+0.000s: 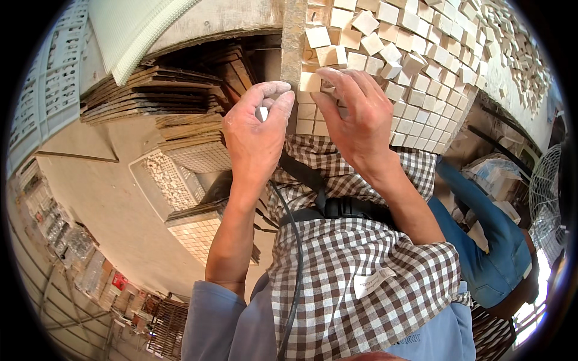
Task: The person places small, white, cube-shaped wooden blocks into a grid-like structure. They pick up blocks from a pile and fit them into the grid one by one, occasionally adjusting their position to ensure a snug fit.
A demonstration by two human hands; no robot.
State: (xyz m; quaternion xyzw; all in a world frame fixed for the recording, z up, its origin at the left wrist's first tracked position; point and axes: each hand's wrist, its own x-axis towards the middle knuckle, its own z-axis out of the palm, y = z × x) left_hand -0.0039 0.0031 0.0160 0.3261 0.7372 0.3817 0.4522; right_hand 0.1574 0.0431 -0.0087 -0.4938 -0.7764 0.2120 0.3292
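My left hand is closed, thumb and forefinger curled near each other, with a small white tile partly showing in its palm. Curved over the board's left edge, my right hand has its thumb and forefinger at two sides of a square cream tile. Its other fingers bend inward, and what lies beneath them is hidden. Near me, square tiles lie in close rows on the board. Farther off, loose tiles are scattered and tilted over one another.
Stacked thin brown boards lie at left, with a white basket of small pieces below. A pale mesh sheet hangs at upper left. At right are a seated person in blue trousers and a fan. A black cable crosses my apron.
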